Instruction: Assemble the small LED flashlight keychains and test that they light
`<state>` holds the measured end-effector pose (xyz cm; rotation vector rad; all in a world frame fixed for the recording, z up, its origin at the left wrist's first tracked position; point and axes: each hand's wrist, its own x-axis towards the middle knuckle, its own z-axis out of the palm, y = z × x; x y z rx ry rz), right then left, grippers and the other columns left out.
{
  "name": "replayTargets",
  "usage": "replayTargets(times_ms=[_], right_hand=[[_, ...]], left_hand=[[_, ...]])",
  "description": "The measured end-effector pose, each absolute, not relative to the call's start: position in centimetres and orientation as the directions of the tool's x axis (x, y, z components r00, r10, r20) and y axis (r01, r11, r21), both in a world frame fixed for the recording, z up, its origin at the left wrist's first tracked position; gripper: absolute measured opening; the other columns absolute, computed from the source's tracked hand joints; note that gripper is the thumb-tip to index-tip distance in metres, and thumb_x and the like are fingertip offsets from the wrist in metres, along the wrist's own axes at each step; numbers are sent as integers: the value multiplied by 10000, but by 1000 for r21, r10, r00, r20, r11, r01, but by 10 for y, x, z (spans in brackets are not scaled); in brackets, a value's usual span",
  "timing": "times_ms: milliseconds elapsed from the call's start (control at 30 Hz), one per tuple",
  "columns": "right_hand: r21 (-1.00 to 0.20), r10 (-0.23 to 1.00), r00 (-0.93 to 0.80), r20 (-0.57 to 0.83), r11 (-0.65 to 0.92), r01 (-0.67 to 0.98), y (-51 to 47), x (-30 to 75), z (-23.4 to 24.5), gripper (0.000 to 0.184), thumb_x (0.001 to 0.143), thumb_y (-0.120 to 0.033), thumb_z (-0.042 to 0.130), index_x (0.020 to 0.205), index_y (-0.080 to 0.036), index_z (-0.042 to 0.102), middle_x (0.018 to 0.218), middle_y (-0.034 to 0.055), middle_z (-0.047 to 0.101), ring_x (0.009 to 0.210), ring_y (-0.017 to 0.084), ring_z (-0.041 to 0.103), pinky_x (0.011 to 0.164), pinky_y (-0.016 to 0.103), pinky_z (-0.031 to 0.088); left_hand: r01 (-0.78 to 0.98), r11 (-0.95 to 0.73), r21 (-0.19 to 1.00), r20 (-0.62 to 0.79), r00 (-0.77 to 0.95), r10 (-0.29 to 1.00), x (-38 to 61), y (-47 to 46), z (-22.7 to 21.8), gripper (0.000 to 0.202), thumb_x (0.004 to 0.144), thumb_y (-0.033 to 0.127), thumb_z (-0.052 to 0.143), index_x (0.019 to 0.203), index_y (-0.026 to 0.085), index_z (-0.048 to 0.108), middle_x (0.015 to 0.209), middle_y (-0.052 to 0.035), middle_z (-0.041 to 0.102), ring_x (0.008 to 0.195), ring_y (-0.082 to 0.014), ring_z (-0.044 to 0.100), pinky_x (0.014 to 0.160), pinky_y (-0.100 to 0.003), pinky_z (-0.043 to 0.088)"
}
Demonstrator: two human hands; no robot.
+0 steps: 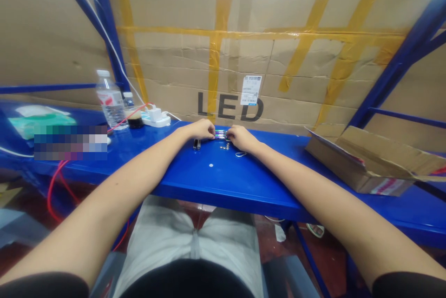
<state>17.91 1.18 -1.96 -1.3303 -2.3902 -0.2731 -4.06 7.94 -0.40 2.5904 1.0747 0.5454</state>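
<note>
On the far part of the blue table [205,177], several thin shiny metallic rods [220,134] lie side by side between my hands. My left hand [203,129] has its fingers closed at their left end. At the right end, the bent fingers of my right hand [241,137] close on them too; my fingers partly cover both ends. Below my left hand are dark short cylinders [197,144] with shiny ends. Small gold-coloured pieces [225,147] lie in front of the rods. A small metal loop [240,154] rests beneath my right wrist.
An open cardboard box [378,186] stands at the right. To the left are a water bottle [110,102], a small bottle of dark liquid [134,119], a white power strip [158,120] and a green packet [42,121]. A large cardboard sheet [174,65] backs the table.
</note>
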Motion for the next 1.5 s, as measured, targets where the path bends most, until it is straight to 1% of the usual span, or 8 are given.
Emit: replayTargets(times_ms=[433, 567, 733, 900, 1033, 1233, 1400, 1500], right_hand=[[13, 773, -455, 442, 502, 865, 8, 180, -16, 283, 902, -65, 517, 1009, -123, 773, 1006, 150, 674, 961, 245, 593, 867, 326, 450], [-40, 767, -418, 487, 498, 866, 9, 184, -13, 273, 904, -73, 511, 997, -110, 766, 1010, 149, 681, 968, 235, 602, 889, 321, 456], [-85, 747, -406, 527, 522, 849, 9, 190, -10, 259, 892, -82, 515, 955, -121, 764, 985, 128, 694, 932, 220, 620, 866, 309, 465], [-118, 735, -393, 552, 536, 836, 6, 191, -9, 238, 874, -85, 527, 908, -128, 758, 970, 126, 709, 928, 225, 635, 870, 318, 473], [-237, 746, -321, 584, 535, 811, -1, 187, -4, 202, 857, -97, 549, 858, -132, 748, 953, 119, 730, 909, 223, 643, 855, 322, 471], [-767, 905, -134, 404, 415, 490, -17, 179, 5, 235, 890, -331, 632, 784, -133, 701, 750, 69, 724, 704, 172, 633, 645, 267, 458], [-895, 964, -101, 246, 266, 357, -20, 180, 7, 145, 840, -163, 665, 700, -133, 637, 609, 47, 647, 552, 123, 559, 502, 232, 393], [-884, 964, 3, 267, 243, 398, -18, 187, 8, 134, 809, -99, 665, 684, -133, 633, 587, 29, 608, 547, 118, 545, 487, 230, 403]], left_hand=[[617, -720, 318, 298, 656, 693, -42, 74, 1, 52, 653, 200, 689, 683, 211, 730, 682, -47, 701, 620, -185, 597, 617, -294, 416], [738, -608, 293, 63, 619, 783, -56, 62, 28, 173, 630, 303, 739, 766, 197, 723, 743, -37, 716, 680, -188, 615, 656, -288, 429], [814, -547, 193, -339, 579, 742, -67, 44, 55, 683, 511, 515, 840, 1104, 217, 677, 1034, -35, 747, 952, -231, 649, 802, -278, 468], [823, -542, 169, -397, 560, 727, -62, 43, 48, 732, 457, 472, 855, 1113, 221, 651, 1009, -35, 742, 946, -249, 655, 814, -301, 482], [744, -605, 283, -252, 666, 702, -54, 47, 39, 650, 542, 438, 810, 1106, 178, 618, 1012, -57, 718, 945, -240, 649, 808, -305, 485], [427, -871, 243, 457, 741, 491, -18, 32, 27, 575, 686, 369, 769, 1197, 179, 589, 1187, -100, 625, 1109, -244, 566, 933, -346, 466], [355, -921, 162, 597, 707, 378, -2, 29, 20, 593, 676, 320, 810, 1193, 130, 590, 1177, -140, 623, 1081, -248, 574, 906, -354, 477], [382, -905, 188, 531, 736, 421, -7, 34, 20, 275, 811, 242, 677, 1066, 138, 672, 1066, -106, 677, 970, -201, 623, 834, -309, 485]])
